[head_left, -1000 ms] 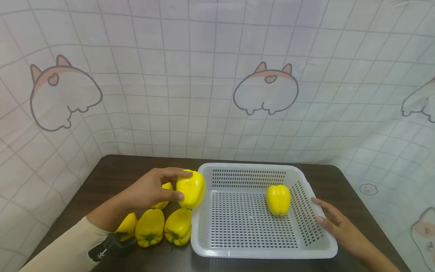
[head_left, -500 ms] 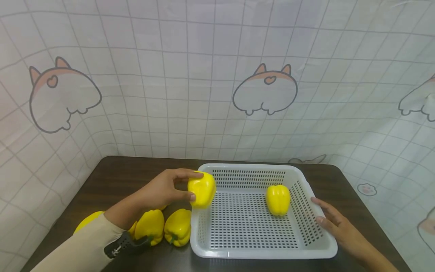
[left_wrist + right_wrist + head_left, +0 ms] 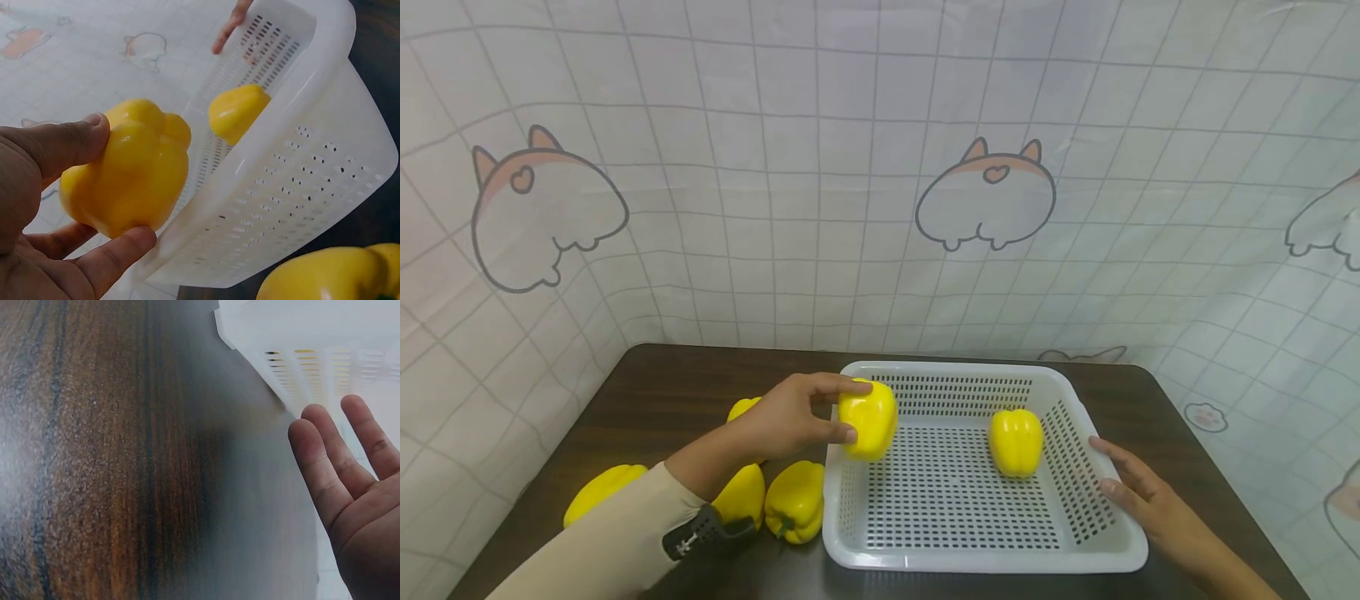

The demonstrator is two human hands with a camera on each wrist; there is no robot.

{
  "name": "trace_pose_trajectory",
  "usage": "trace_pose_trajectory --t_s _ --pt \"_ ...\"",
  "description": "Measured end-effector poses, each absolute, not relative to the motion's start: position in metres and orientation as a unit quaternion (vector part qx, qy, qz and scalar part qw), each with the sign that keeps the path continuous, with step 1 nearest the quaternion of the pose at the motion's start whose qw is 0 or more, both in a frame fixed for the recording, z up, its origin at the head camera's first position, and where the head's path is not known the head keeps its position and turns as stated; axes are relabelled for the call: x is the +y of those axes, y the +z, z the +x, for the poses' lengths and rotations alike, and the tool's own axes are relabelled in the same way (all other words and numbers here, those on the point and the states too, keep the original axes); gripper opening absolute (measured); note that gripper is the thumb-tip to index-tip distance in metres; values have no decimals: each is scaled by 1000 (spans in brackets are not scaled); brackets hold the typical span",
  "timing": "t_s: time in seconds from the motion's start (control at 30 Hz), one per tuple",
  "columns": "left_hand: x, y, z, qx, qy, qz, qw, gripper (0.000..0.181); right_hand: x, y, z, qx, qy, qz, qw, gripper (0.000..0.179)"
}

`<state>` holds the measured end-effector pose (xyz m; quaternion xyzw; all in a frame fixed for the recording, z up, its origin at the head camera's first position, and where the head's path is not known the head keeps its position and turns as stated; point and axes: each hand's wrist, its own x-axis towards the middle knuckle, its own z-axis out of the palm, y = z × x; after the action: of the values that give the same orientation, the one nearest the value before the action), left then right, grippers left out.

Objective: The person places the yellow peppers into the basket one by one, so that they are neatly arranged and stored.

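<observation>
My left hand (image 3: 793,421) pinches a yellow bell pepper (image 3: 872,423) between thumb and fingers, over the left rim of a white plastic basket (image 3: 985,562). In the left wrist view, the held bell pepper (image 3: 134,172) is above the rim, thumb on one side and fingers on the other. Another yellow bell pepper (image 3: 1017,443) sits inside the basket near its right wall. At the basket's right side is my right hand (image 3: 1146,492), thumb and fingertips at the rim. The right wrist view shows the right hand's fingers (image 3: 334,472) extended beside the perforated wall.
Several yellow bell peppers lie on the dark wooden table (image 3: 677,379) left of the basket, including one pepper (image 3: 795,500) close to its wall and another pepper (image 3: 601,493) farther left. Behind the table hangs a grid-patterned cloth (image 3: 820,275). My left sleeve partly covers some peppers.
My left hand has carried its bell pepper rightward, from outside the basket's left edge to over the rim. The right hand and the basket stay in place.
</observation>
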<state>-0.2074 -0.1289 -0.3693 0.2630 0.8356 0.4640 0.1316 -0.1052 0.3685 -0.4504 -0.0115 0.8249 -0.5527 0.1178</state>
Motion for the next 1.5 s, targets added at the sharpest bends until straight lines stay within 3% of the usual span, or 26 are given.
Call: trace_pose_trajectory --t_s 0.6,1.23,1.5 --pt "-97 -378 -213 849 448 234 156 59 367 -452 -106 832 -543 13 113 67" --pt "-68 -386 -221 838 450 258 172 57 365 -450 -103 840 -533 2 101 65" --pt "-57 -381 -224 851 423 270 157 57 366 -451 -101 836 -539 -1 101 64"
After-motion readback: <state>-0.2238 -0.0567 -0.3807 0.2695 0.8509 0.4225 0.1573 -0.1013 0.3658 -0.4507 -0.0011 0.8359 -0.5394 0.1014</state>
